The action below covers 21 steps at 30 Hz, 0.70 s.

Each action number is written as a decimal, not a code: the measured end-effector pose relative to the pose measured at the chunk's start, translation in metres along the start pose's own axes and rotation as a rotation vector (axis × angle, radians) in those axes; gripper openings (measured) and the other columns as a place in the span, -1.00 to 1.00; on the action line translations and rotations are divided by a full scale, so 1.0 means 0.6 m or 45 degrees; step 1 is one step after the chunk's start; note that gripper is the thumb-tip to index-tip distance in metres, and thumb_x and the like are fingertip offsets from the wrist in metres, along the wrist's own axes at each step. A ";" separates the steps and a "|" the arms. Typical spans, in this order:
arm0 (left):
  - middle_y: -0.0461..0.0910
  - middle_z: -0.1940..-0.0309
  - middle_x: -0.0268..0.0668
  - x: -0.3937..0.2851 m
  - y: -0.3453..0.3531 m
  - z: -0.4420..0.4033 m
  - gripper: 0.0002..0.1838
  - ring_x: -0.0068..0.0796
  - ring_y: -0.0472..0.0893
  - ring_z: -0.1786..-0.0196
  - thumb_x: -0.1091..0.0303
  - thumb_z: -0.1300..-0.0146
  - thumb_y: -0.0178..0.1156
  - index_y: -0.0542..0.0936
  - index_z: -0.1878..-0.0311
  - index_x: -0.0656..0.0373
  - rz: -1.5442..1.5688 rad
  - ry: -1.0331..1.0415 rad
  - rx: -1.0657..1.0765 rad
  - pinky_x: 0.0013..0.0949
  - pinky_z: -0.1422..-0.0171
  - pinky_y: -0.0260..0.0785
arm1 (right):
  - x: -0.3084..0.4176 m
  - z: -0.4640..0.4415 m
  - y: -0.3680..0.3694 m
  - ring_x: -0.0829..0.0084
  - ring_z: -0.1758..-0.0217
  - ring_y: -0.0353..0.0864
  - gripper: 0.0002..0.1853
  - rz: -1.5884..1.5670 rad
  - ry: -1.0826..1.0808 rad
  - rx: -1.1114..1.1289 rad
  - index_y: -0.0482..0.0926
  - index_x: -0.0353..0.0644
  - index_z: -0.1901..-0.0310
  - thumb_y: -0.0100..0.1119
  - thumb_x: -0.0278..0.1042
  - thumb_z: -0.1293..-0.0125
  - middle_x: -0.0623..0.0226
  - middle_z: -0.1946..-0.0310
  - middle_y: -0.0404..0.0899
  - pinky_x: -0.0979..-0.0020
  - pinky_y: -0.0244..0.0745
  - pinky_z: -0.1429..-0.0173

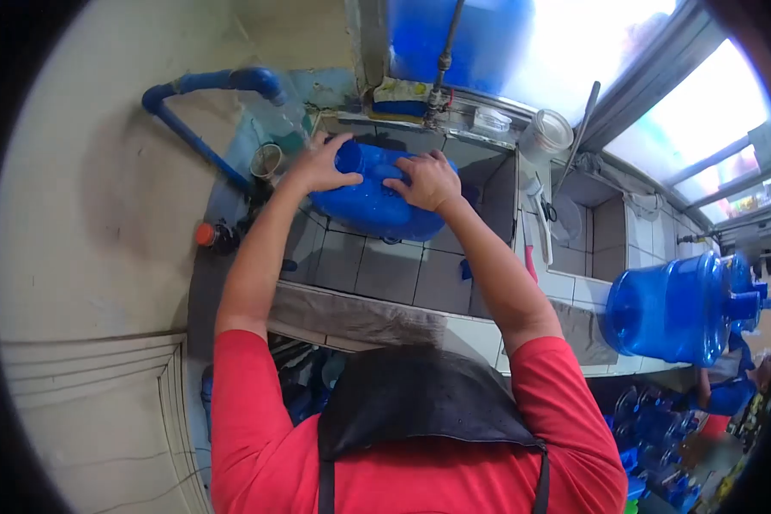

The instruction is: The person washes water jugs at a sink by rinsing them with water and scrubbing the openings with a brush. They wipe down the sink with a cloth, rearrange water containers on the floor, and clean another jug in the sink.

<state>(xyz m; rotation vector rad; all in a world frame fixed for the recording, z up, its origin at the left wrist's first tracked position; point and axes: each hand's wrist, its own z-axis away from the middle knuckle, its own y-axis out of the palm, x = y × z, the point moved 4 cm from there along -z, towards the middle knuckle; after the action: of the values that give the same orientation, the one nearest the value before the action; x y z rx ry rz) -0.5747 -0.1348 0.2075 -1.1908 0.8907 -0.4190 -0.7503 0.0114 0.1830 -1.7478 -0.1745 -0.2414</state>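
A blue plastic container lies over the tiled basin, with a round opening at its left top. My left hand grips that opening's rim, thumb on one side and fingers on the other. On the container's top right my right hand holds on with bent fingers, near its handle area. Just left of my left hand, water runs down from the mouth of a blue pipe. Whether water enters the container cannot be made out.
Large blue water bottles stand on the counter at the right. A white tub, a brush and scissors lie beside the basin. A red-capped bottle is at the left. Another person appears at far right.
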 end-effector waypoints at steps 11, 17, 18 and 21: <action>0.26 -0.40 0.04 -0.001 0.048 -0.002 -0.06 0.16 0.35 -0.38 -0.31 -0.08 0.34 0.28 -0.51 -0.21 -0.159 -0.046 -0.418 0.08 -0.39 0.28 | 0.002 0.011 0.015 0.10 -0.06 0.61 -0.49 -0.044 0.073 -0.210 0.64 -0.07 0.04 0.09 0.24 -0.34 0.18 0.19 0.71 -0.03 0.28 -0.35; 0.24 -0.42 0.09 0.007 0.030 -0.063 -0.02 0.20 0.32 -0.41 -0.31 -0.06 0.35 0.26 -0.52 -0.19 -0.223 0.092 -0.284 0.08 -0.45 0.23 | 0.070 0.025 0.019 0.05 0.09 0.68 -0.57 -0.067 0.445 -0.195 0.60 -0.14 0.10 0.19 0.11 -0.33 0.04 0.31 0.70 0.04 0.41 -0.24; 0.22 -0.44 0.11 -0.004 0.022 -0.071 -0.01 0.19 0.29 -0.45 -0.31 -0.05 0.35 0.26 -0.53 -0.20 -0.210 0.007 -0.163 0.05 -0.48 0.22 | 0.093 0.024 0.031 0.02 0.16 0.70 -0.55 -0.055 0.544 -0.147 0.58 -0.19 0.12 0.20 0.11 -0.32 -0.01 0.34 0.69 0.03 0.48 -0.16; 0.25 -0.41 0.17 -0.057 0.001 -0.083 0.07 0.19 0.31 -0.45 -0.36 0.07 0.37 0.28 -0.52 -0.15 -0.210 -0.122 -0.043 0.03 -0.46 0.27 | 0.151 0.031 0.076 -0.04 0.25 0.72 -0.40 -0.526 0.633 -0.046 0.51 -0.36 0.09 0.18 0.19 -0.32 -0.07 0.35 0.69 0.01 0.59 0.15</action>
<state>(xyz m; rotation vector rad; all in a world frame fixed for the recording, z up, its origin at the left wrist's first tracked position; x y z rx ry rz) -0.6343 -0.1409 0.2149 -1.3100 0.7221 -0.4773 -0.6503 0.0193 0.1599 -1.6206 -0.1661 -0.9714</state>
